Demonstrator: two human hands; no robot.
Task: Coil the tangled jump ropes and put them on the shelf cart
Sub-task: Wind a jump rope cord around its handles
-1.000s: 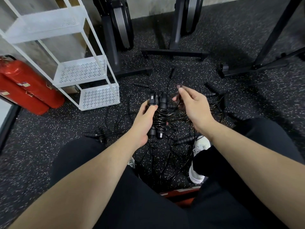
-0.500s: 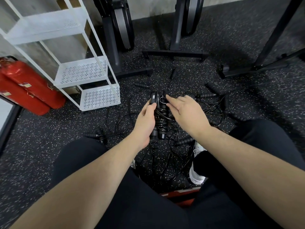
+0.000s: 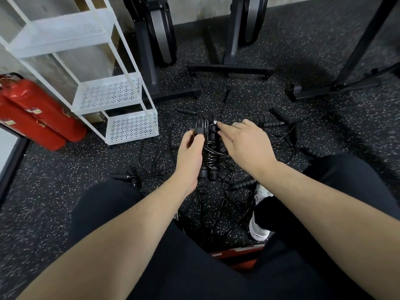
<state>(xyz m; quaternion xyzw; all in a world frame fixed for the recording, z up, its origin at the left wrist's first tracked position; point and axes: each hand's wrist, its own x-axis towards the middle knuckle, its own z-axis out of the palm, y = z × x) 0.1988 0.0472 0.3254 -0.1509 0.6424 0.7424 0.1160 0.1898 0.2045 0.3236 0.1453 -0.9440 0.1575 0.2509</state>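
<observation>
Left hand: the left hand (image 3: 191, 151) grips the coiled jump rope (image 3: 209, 148) from the left side, fingers curled round the two handles, thumb near their far ends.
Right hand: the right hand (image 3: 246, 144) reaches in from the right; its fingertips (image 3: 219, 125) touch the far end of the bundle. If they pinch the cord, I cannot tell.
Coiled jump rope: two black handles side by side, pointing far and near, with cord wound around the middle; held above the floor, in the centre of the view.
Tangled ropes: more black cords and ribbed handles (image 3: 242, 184) lie spread on the speckled floor (image 3: 65, 169) under and around the hands.
Shelf cart: the white shelf cart (image 3: 129, 126) stands far left of the hands, well apart from the bundle.
Left edge: two red fire extinguishers (image 3: 39, 118) lie beside the cart.
Far side: black machine frames (image 3: 229, 68) stand on the floor.
Near: a white shoe (image 3: 258, 226) between the person's dark trousers.
</observation>
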